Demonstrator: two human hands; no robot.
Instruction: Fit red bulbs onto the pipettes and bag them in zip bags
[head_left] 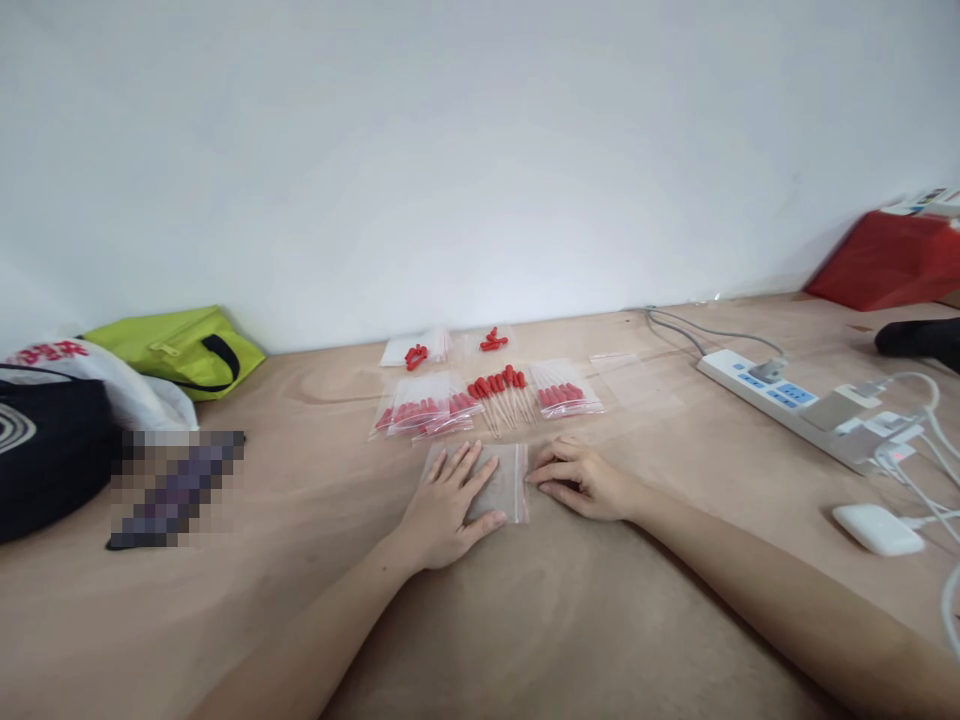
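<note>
A small clear zip-lock bag [507, 486] lies flat on the wooden table, its zip strip towards the right. My left hand [454, 505] presses on it with the fingers spread. At the strip's right edge, my right hand [577, 480] has its fingers bent together, the tips touching the bag's edge. Just beyond the bag, several thin sticks with red tips [504, 392] are fanned out on the table. Filled bags of red-tipped pieces [424, 408] overlap to their left, and another filled bag [564, 392] lies to their right.
Loose red pieces [416, 356] lie on stacked bags near the wall, with more red pieces [493, 340] beside them. A flat bag [634, 382] rests at right. Further right are a power strip [780, 405] with cables and a white case [879, 528]. A green bag [161, 345] stands at left.
</note>
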